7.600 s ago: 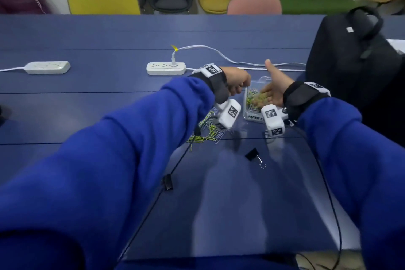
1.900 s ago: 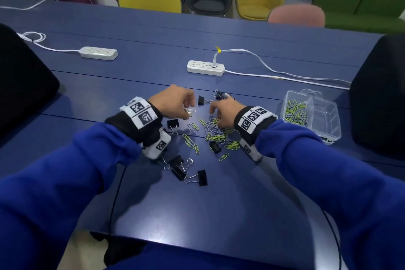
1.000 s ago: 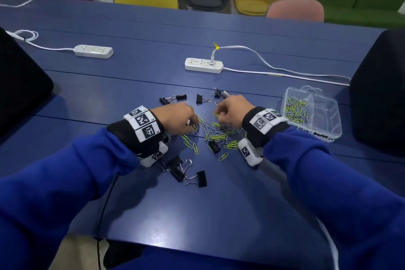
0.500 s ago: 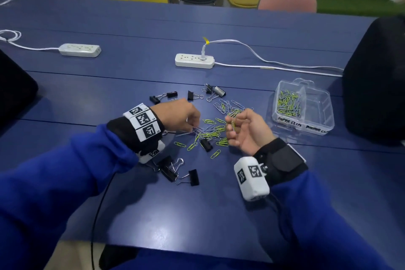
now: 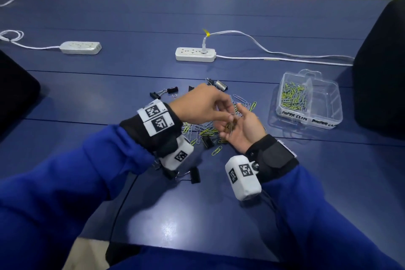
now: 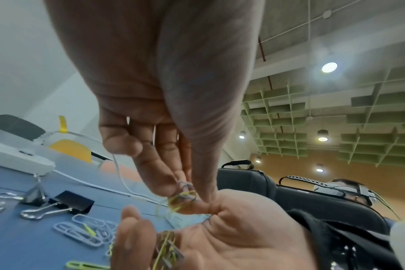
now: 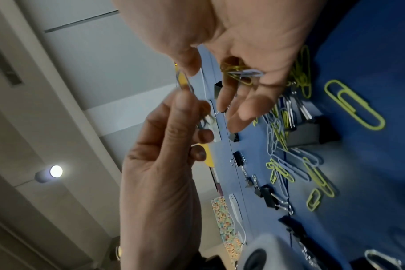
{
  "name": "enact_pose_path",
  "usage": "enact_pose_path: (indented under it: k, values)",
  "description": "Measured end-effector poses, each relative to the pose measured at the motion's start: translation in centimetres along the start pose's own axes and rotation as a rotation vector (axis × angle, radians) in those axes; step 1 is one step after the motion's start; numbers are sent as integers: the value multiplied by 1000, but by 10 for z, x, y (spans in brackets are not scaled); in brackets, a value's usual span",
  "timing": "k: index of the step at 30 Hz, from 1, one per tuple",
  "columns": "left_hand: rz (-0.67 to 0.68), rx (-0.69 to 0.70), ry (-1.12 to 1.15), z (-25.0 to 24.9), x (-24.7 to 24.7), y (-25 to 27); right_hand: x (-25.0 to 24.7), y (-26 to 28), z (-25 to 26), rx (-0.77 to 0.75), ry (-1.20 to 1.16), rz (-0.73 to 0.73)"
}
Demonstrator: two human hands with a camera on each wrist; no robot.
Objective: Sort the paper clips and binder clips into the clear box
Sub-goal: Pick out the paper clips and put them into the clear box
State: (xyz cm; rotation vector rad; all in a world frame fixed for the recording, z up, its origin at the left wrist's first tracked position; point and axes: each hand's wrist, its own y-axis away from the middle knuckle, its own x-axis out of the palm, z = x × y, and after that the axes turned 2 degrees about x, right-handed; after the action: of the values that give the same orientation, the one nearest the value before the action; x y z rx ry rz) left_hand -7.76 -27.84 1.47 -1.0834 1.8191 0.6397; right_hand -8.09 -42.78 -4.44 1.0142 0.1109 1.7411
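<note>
My left hand (image 5: 229, 115) pinches a small bunch of paper clips (image 6: 182, 196) just above my right hand (image 5: 236, 127). The right hand lies palm up with relaxed fingers, and several yellow and silver clips (image 7: 240, 73) rest in its palm. Its thumb touches the bunch that the left hand holds. Under both hands a loose pile of paper clips (image 5: 203, 131) is spread on the blue table. Black binder clips (image 5: 195, 176) lie around the pile, some at its far side (image 5: 173, 90). The clear box (image 5: 306, 119) stands to the right, with paper clips (image 5: 292, 98) in its left compartment.
Two white power strips (image 5: 195, 54) (image 5: 81, 47) with cables lie further back. A black bag (image 5: 381, 68) stands right behind the box, and another dark object (image 5: 15, 87) sits at the left edge. Chairs line the far side of the table.
My left hand has risen from the pile and moved right over the right palm with clips pinched in it. The right hand stays palm up in nearly the same place.
</note>
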Motion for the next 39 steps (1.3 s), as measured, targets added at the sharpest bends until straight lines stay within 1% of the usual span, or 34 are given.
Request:
enact_pose_path:
  k: [3,5,6,7,8,11,12,14,19,23,26,29,31,34,37,39]
  values:
    - [-79,-37,-1,-1,0,0,-2,-2,-4,2,-65,5]
    - [-160,-82,-55,10,-6,7,-7,-4,-6,14,-71,-20]
    - [-173,-112,-91,17,-9,12,-9,-5,-7,22,-68,-26]
    - [-156,-147,-138,25,-11,18,-11,-5,-7,31,-67,-19]
    - [-108,-185,-191,32,-11,25,-11,-5,-7,38,-72,-1]
    - [136,-265,-306,53,-5,42,-12,-3,-7,60,-98,56]
    - [184,-280,-319,55,-2,46,-12,-2,-7,63,-95,71]
    - [195,-288,-323,58,2,48,-12,-2,-9,53,-66,83]
    - [144,-285,-243,61,8,45,-12,-2,-14,28,2,60]
    - [99,-301,-227,64,12,46,-9,-2,-16,17,-13,79]
    - [99,-318,-158,66,11,49,-8,-1,-17,3,-30,91]
    - [128,-319,-94,66,6,48,-8,0,-16,-10,-52,98]
    - [113,-293,-48,59,0,46,-9,0,-16,-18,-71,113]
    - [35,-227,41,35,-8,38,-10,-3,-17,-22,-96,134]
    - [1,-184,147,8,-5,26,-9,-3,-19,-27,-108,204]
    - [-5,-177,159,-3,1,19,-9,-3,-19,-20,-119,243]
